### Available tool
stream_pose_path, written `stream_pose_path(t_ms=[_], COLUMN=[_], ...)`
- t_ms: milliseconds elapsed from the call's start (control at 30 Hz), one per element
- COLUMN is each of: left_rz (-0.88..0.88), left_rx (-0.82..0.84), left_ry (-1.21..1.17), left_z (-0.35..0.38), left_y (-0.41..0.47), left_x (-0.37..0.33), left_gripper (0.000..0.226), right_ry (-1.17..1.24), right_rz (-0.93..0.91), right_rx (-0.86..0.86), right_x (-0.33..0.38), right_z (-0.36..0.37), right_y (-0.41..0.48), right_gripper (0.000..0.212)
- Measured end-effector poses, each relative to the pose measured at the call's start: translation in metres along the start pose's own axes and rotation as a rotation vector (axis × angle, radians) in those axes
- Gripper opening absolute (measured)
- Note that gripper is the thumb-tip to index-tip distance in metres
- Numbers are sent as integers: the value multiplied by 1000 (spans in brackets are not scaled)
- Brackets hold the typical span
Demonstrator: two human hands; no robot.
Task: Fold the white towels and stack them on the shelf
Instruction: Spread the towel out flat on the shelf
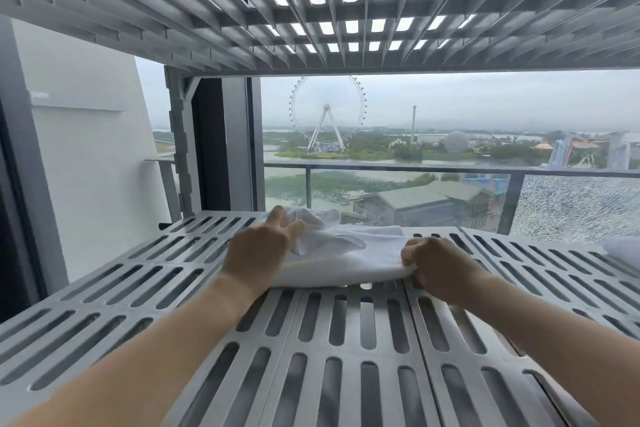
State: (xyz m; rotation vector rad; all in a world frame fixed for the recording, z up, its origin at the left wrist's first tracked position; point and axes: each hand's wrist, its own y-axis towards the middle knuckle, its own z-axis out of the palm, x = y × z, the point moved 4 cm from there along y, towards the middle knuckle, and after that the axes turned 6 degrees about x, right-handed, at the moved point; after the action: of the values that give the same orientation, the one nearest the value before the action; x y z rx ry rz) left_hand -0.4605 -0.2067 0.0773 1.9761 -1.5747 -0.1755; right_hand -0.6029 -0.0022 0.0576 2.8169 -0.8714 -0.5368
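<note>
A white towel point(341, 253) lies partly folded on the grey slotted shelf point(346, 340), near its far edge. My left hand point(258, 248) rests on the towel's left end with straight fingers pressing on a bunched part. My right hand point(438, 265) pinches the towel's right end, fingers curled round the folded edge. Both forearms reach in over the shelf from the near side.
Another white towel point(623, 248) shows at the right edge of the shelf. A second slotted shelf point(311, 10) hangs close overhead. A grey upright post point(181, 149) stands at the back left. Behind the shelf are a window and a balcony rail.
</note>
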Motion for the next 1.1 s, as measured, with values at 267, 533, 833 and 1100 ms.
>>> stream_pose_path(t_ms=[267,533,833,1100], left_rz=[-56,-242,-188,-136], left_rx=[77,-57,-63,99], left_ry=[-12,-100,-5,111], left_z=[13,-6,7,32], left_y=[4,5,15,20], left_x=[-8,25,16,21], left_gripper=[36,33,53,79], right_ry=[74,-152,63,1], right_rz=[-134,-177,-120,-24], right_rx=[-3,68,13,43], right_x=[65,64,57,38], right_z=[-3,-1,0,-1], right_y=[28,37,38,37], right_gripper=[34,21,21,18])
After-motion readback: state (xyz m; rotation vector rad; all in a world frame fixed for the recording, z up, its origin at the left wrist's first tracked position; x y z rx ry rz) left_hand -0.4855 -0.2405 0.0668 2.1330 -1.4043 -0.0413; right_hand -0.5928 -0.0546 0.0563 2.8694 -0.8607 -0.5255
